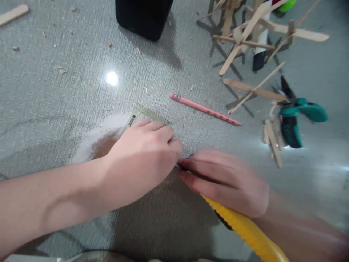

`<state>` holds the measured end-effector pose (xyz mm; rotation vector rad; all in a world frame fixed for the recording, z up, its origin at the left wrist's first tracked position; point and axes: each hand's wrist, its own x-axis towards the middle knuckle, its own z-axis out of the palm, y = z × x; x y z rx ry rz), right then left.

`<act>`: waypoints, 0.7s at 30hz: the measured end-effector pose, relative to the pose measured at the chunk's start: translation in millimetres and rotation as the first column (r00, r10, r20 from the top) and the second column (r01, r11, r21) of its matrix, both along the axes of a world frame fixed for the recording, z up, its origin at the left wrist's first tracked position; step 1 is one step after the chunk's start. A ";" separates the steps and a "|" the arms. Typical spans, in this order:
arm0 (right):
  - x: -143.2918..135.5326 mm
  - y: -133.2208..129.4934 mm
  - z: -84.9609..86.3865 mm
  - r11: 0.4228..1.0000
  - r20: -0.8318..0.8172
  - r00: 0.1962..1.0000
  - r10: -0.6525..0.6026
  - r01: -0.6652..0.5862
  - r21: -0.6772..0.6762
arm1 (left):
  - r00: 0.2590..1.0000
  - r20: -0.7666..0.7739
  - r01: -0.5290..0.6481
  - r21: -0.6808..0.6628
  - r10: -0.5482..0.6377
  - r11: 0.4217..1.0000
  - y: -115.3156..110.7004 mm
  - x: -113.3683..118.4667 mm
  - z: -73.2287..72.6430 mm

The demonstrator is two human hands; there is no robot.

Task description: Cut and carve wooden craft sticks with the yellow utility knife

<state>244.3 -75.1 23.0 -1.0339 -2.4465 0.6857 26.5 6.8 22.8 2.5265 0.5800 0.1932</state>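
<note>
Yellow tool (242, 225) on the near side of the pink pencil (205, 109), right hand (226, 182) clamped on it; left hand (147, 149) curled over clear ruler (152, 113), left of pencil, grip hidden, can't tell. Progress: stick structure (249, 29) beyond-right of pencil looks joined, short sticks (273, 142) right of pencil loose, so probably partway; cutting spot hidden. Count: two hands, one tool, one ruler, one pencil, one teal pliers (291, 122) right of pencil, one black object (143, 16) beyond-left; stick pile too overlapped to count

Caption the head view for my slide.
Left hand over a transparent plastic piece, right hand holding a yellow tool, near a pink pencil.
</note>
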 end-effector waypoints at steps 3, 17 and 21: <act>-2.6 0.9 0.3 0.970 0.070 0.994 0.080 -0.094 0.224 | 1.000 0.024 0.021 -0.038 -0.020 0.999 1.3 -0.2 -2.0; -3.2 -0.5 -7.8 0.936 0.022 0.997 0.069 -0.072 0.345 | 0.998 0.057 0.028 -0.086 -0.023 0.996 5.7 -1.9 -4.8; -3.7 0.9 -3.4 0.950 0.068 0.995 0.066 -0.084 0.302 | 0.996 0.077 0.048 -0.089 -0.041 0.995 7.3 -2.4 -4.1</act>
